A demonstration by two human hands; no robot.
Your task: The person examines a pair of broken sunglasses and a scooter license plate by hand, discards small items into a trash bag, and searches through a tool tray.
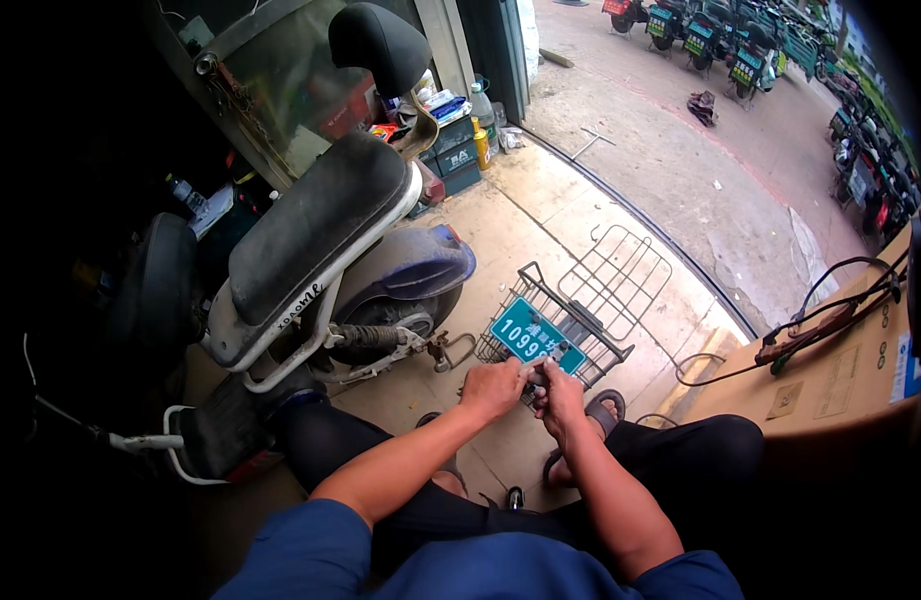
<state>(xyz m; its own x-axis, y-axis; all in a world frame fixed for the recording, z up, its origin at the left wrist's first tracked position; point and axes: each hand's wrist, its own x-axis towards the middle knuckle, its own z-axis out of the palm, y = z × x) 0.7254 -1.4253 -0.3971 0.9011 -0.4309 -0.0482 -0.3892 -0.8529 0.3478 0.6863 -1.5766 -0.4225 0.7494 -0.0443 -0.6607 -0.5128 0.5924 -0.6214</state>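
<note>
A black wire basket (610, 352) lies on the tiled floor between my feet, its wire lid (616, 282) folded out toward the doorway. Against the basket is a green licence plate (528, 330) with white characters. My left hand (494, 389) and my right hand (563, 402) meet at the plate's near edge, fingertips pinched close together. Whatever small thing they hold is too small to make out. My fingers cover part of the plate's lower edge and the basket behind it.
An electric scooter (315, 225) with a black seat leans close on the left. Battery boxes (455, 160) and bottles stand by the door frame. At right is a cardboard box (830, 360) with black cables over it. A T-shaped tool (590, 141) lies outside, with parked scooters (695, 35) beyond.
</note>
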